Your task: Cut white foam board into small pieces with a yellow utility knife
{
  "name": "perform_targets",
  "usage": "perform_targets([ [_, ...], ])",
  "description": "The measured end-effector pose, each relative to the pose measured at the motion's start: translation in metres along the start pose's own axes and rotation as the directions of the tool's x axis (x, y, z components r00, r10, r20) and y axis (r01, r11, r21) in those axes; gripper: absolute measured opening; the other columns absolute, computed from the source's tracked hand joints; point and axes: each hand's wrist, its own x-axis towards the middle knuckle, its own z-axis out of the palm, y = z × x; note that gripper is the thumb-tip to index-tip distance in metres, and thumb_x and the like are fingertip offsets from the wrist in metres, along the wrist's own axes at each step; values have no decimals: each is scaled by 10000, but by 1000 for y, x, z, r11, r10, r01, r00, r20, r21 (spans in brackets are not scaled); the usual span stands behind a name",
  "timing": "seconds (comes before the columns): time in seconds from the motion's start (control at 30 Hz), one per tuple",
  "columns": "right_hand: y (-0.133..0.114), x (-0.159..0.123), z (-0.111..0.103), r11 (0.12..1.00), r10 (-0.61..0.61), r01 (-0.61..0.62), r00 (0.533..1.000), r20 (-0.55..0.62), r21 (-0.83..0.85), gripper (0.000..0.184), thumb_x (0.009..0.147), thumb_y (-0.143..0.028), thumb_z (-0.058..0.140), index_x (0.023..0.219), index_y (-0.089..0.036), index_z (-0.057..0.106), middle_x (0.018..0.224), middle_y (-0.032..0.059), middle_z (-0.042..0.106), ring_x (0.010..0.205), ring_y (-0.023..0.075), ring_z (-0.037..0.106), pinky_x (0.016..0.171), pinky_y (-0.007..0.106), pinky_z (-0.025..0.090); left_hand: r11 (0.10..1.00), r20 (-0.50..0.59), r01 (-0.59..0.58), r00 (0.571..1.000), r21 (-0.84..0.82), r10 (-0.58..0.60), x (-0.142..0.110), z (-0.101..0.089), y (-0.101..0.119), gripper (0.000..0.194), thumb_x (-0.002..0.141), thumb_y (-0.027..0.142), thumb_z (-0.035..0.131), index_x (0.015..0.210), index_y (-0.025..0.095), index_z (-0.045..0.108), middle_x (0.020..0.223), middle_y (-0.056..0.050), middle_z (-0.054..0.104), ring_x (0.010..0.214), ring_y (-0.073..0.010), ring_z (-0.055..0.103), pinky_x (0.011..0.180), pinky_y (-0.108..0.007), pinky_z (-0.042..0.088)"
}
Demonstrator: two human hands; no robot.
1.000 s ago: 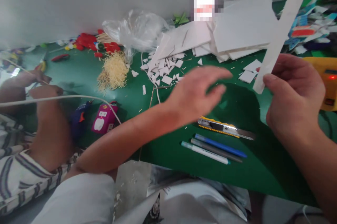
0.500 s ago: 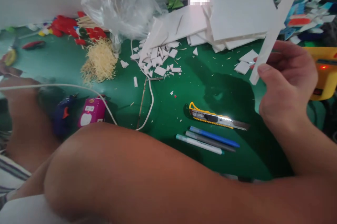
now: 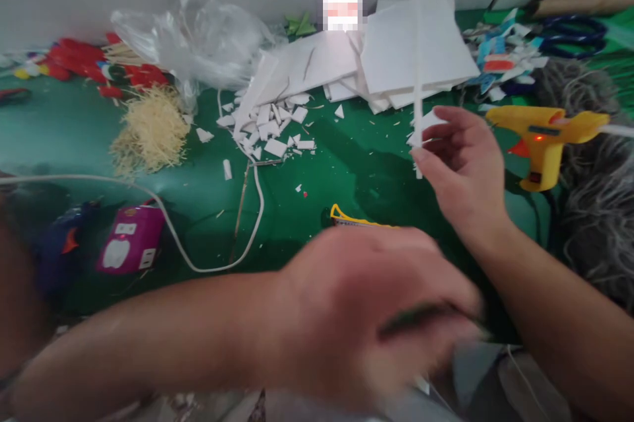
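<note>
My right hand [image 3: 463,168] pinches the lower end of a long thin white foam strip [image 3: 419,72], which stands almost upright above the green table [image 3: 347,164]. My left hand [image 3: 376,306] is low in front, smeared by motion, so its fingers cannot be read. It covers the spot near the table's front edge where the pens lay. A dark streak shows by its fingers; I cannot make out what it is. Only the yellow tail of the utility knife [image 3: 347,218] shows above that hand.
A yellow glue gun [image 3: 545,138] with a lit red lamp lies at right. White foam sheets [image 3: 411,45] and scraps [image 3: 270,126] lie behind. Further left are a straw pile [image 3: 148,128], a plastic bag [image 3: 193,39], a pink device [image 3: 129,247] and a white cable [image 3: 208,267].
My left forearm crossed the view, and the hand now sweeps low over the pens and knife. My right hand has turned the foam strip more upright. The view has shifted right.
</note>
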Motion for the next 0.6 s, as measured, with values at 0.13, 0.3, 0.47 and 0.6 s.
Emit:
perform_targets([
  [0.13, 2, -3, 2, 991, -3, 10, 999, 53, -131, 487, 819, -340, 729, 1284, -269, 605, 1031, 44, 724, 814, 194, 693, 746, 399, 621, 991, 50, -11, 999, 132, 4, 95, -28, -80, 176, 990, 307, 663, 1091, 188, 744, 1049, -67, 775, 956, -235, 715, 794, -356, 580],
  [0.3, 0, -4, 3, 954, 26, 1, 996, 86, -299, 545, 791, -376, 728, 1309, -236, 632, 991, 57, 745, 818, 215, 697, 776, 410, 620, 915, 40, -147, 989, 375, 142, 91, -12, -95, 210, 1026, 216, 533, 1098, 131, 711, 947, -86, 733, 879, -242, 686, 777, -384, 572],
  [0.47, -1, -1, -1, 908, 42, 45, 979, 198, -417, 568, 782, -414, 721, 1312, -215, 677, 988, 82, 765, 757, 229, 670, 708, 408, 593, 891, -62, -200, 967, 407, 245, 59, -38, -97, 217, 968, 131, 469, 1043, 133, 673, 857, -64, 726, 733, -202, 678, 651, -337, 560],
  [0.6, -8, 1, 0, 865, 57, 112, 947, 317, -489, 448, 804, -460, 684, 1168, -208, 754, 938, 87, 773, 718, 227, 661, 652, 376, 549, 942, -263, -81, 949, 326, 172, 33, -60, -102, 202, 959, 140, 521, 1133, 184, 614, 877, -29, 759, 732, -165, 710, 706, -286, 600],
])
